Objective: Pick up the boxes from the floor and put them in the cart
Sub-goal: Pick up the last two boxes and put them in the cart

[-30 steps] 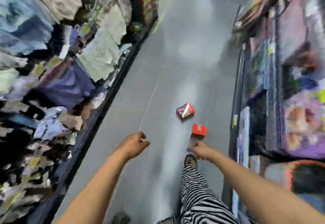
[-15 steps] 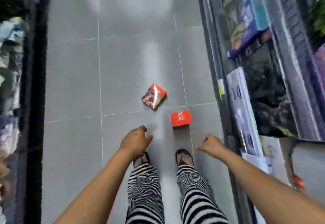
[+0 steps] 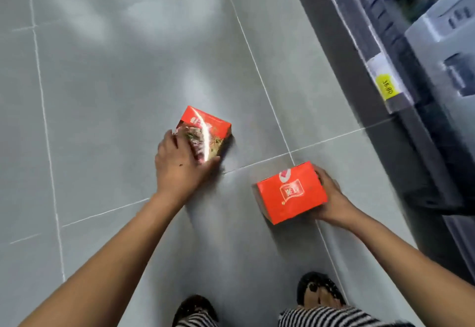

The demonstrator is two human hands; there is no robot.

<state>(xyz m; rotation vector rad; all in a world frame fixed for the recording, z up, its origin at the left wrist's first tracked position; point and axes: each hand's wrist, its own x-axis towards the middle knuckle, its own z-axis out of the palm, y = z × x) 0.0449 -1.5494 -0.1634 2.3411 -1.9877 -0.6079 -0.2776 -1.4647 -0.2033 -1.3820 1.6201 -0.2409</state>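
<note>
Two arms reach down from the bottom edge. The left hand (image 3: 180, 170) clamps the near end of the glossy red cardboard box with a food photo (image 3: 208, 131), mid-frame on the grey tiled floor (image 3: 102, 95). The right hand (image 3: 332, 199) grips the plain red cardboard box with a white emblem (image 3: 291, 193), right of centre. Its fingers vanish behind it, and whether it's off the floor is hard to call. Sandalled feet (image 3: 320, 293) are cut off below.

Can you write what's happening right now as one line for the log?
stage: grasp | left hand: grips picture box | right hand: grips plain box | lifted: cannot tell | cart: not in view
</note>
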